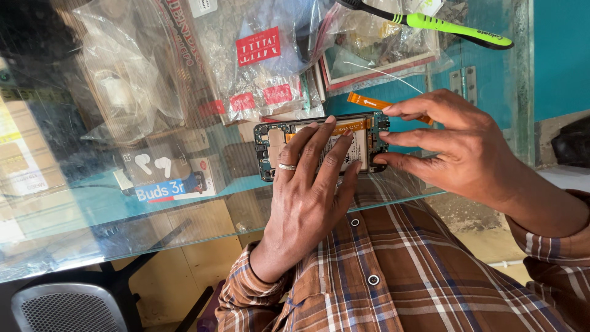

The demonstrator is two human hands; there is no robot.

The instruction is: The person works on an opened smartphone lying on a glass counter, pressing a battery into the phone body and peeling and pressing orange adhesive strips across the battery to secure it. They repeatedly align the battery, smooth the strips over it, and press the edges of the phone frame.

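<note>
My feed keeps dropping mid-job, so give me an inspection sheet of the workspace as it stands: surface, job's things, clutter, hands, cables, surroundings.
Surface: glass counter, boxed goods visible through it.
Job's things: opened phone lying flat, back cover off, board and battery exposed.
Clutter: clear plastic bags with red labels; green and black toothbrush on the bags; earbuds box under the glass.
Hands: left hand presses fingers flat on the phone, ring on one finger; right hand pinches the phone's right end.
Cables: orange flat flex cable sticking out past the phone; thin white wire across a bag.
Surroundings: teal wall; grey mesh chair lower left.
</note>
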